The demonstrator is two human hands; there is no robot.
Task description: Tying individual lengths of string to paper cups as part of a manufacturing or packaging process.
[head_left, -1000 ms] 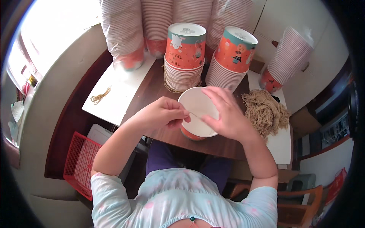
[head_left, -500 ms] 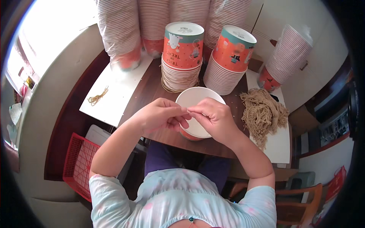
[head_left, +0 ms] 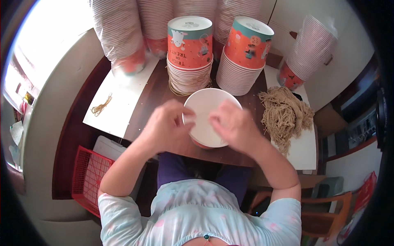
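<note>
A white-lined paper bucket (head_left: 209, 95) with an orange outside stands mouth up at the table's near edge. My left hand (head_left: 168, 123) hovers over its left rim, fingers bent and smeared by motion. Over the right part of the mouth is my right hand (head_left: 234, 125), curled and just as blurred. The hands are apart, and whether either holds anything thin cannot be made out. Beyond the bucket, a stack of upside-down orange and teal buckets (head_left: 189, 47) has tan cords around its lower rims. Another such stack (head_left: 248, 45) stands to its right.
A heap of tan cords (head_left: 283, 112) lies on the table's right side. A small bundle of cord (head_left: 101, 107) rests on the white left part. Tall plastic-wrapped stacks of buckets (head_left: 117, 33) line the back. A red plastic basket (head_left: 88, 172) sits low at left, a wooden chair (head_left: 324, 217) at right.
My hands were together, fingertips meeting above the bucket; now they have moved apart, left hand to the left and right hand slightly right. The whole view has shifted a little.
</note>
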